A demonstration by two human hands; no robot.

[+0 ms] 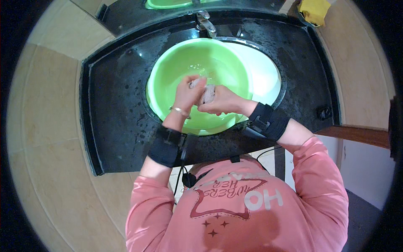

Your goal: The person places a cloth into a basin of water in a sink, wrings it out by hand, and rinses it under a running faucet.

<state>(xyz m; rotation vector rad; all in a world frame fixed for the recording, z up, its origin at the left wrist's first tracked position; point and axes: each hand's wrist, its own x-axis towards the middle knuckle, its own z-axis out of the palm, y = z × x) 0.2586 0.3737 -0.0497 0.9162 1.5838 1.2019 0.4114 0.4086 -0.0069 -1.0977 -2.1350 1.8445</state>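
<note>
Over the green plastic basin (168, 67), a bunched greyish-pink cloth (208, 93) is squeezed between my two hands. My left hand (185, 95) closes round its left end, and a pale bracelet sits on that wrist. My right hand (226, 101) grips the other end, its fingers partly hidden beneath. The basin holds water, with some bubbles or glints beyond my hands. What kind of cloth it is does not show, since the fingers cover most of it.
The basin rests in a white oval sink (266, 77) set into a wet black countertop (117, 92). A chrome faucet (205, 24) stands behind it. At the back right is a yellow cloth (315, 11); a small black object (324, 112) lies near the right edge. Tiled walls flank the counter.
</note>
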